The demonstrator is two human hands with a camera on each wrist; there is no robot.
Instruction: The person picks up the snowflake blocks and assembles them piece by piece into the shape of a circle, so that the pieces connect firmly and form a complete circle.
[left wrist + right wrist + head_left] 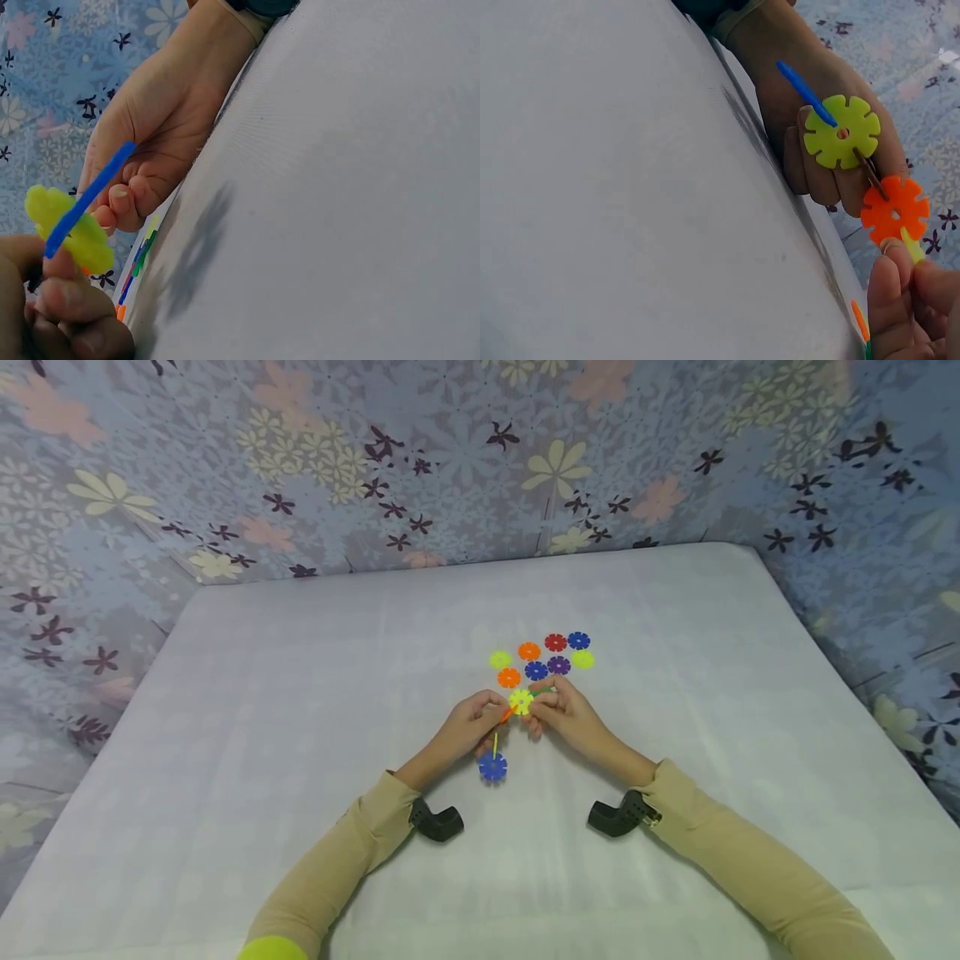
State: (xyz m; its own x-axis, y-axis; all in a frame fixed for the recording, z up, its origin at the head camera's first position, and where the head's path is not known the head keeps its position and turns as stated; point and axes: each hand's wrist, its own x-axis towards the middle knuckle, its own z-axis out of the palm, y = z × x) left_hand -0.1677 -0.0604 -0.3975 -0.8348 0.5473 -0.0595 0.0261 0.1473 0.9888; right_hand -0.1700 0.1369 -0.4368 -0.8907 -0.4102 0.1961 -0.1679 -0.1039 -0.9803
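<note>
White-covered table, near edge first: two tan sleeves reach in, each with a black wrist mount, presumably for the wrist cameras. Next the linked chain of notched discs, off the cloth between the hands: blue disc at the near end, slotted into a lower yellow disc, then a dark piece seen edge-on, orange disc, upper yellow disc. Left hand is clamped on the chain around the orange part, probably to steady it; exact contact partly hidden. Right hand pinches the upper yellow disc, likely for control at the joint. Green piece at its fingers, can't tell if gripped. Just beyond, eight loose discs lie flat, mostly apart, orange, blue, purple, red, yellow-green, seemingly grouped for easy reach. Farthest: floral backdrop behind the table
</note>
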